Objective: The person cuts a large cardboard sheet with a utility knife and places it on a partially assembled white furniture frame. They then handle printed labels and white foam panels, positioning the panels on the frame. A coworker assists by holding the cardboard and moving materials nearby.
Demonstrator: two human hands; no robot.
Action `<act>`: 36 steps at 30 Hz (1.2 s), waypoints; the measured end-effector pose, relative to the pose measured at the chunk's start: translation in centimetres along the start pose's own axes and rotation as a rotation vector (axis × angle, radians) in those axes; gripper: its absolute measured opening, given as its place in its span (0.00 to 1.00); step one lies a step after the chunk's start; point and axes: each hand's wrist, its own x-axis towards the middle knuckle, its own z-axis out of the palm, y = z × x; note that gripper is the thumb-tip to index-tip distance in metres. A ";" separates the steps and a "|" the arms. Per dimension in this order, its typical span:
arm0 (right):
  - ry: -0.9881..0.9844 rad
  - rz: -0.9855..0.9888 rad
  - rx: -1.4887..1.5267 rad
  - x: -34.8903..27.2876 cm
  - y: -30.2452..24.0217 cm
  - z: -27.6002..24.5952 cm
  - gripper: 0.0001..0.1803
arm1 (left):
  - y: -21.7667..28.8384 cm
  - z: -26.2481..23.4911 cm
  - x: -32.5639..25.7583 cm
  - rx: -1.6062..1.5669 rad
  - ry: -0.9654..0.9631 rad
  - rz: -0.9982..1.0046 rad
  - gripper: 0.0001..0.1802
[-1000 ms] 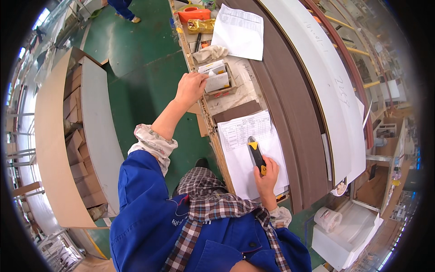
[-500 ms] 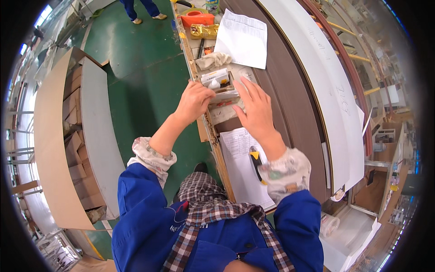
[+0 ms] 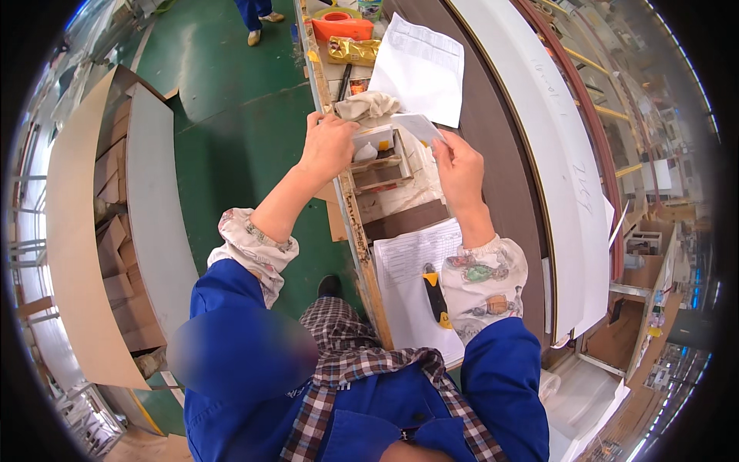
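My right hand [image 3: 462,165] pinches the near corner of a small white card [image 3: 418,126], which tilts above the bench right of a small open box [image 3: 382,179]. Inside that box stand a white packet and a white plastic nozzle-like piece [image 3: 365,152]. My left hand [image 3: 326,146] is at the box's left side, by the wooden bench edge; its fingers are bent and closed, and what they grip, if anything, is hidden. Just beyond the fingers lies a crumpled off-white cloth glove [image 3: 368,105].
Printed sheets [image 3: 412,254] with a yellow-and-black utility knife [image 3: 436,296] lie nearer me. Farther off are a white sheet [image 3: 419,69], a gold packet [image 3: 352,51], a black pen [image 3: 344,82] and an orange container [image 3: 342,29]. Long brown and white panels run along the right. A carton [image 3: 77,231] holds cardboard pieces at left.
My right hand has moved right and now holds the white card away from the box. My left hand has shifted slightly farther away, along the box's left side.
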 end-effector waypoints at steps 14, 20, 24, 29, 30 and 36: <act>-0.378 -0.152 -0.138 3.9 -0.8 3.8 0.09 | 2.7 -8.6 -5.3 0.008 0.479 0.153 0.16; -0.419 -0.388 -0.522 3.8 0.7 6.2 0.06 | 4.6 -11.5 -11.9 0.063 0.624 0.015 0.15; -0.271 -0.554 -0.509 2.7 2.5 7.2 0.05 | 7.0 -11.5 -16.0 0.013 0.616 -0.043 0.14; -0.331 -0.562 -0.505 2.3 1.9 7.3 0.08 | 11.0 -10.4 -19.5 -0.194 0.549 -0.141 0.16; -0.236 -0.535 -0.473 2.3 1.7 6.8 0.09 | 11.9 -10.3 -19.8 -0.261 0.534 -0.172 0.16; -0.169 0.060 0.227 -3.8 -2.5 -0.6 0.23 | 16.0 -10.8 -21.2 -0.758 0.420 -0.328 0.14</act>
